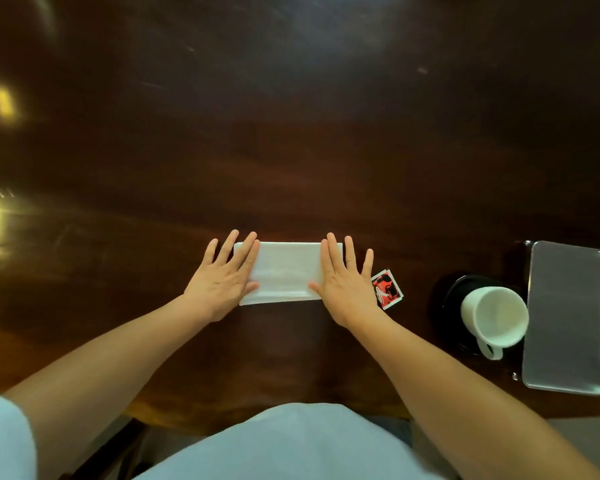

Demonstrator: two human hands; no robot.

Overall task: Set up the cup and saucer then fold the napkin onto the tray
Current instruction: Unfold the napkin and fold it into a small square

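A white napkin (286, 271), folded into a rectangle, lies flat on the dark wooden table in front of me. My left hand (222, 277) presses flat on its left end, fingers spread. My right hand (345, 278) presses flat on its right end, fingers apart. To the right, a white cup (494, 318) stands on a black saucer (452, 299), handle toward me. A grey metal tray (568, 317) lies just right of the cup, with nothing on it.
A small red, black and white packet (388, 288) lies on the table beside my right hand. The dark glossy table (291, 150) stretches far ahead. Its near edge runs just in front of my body.
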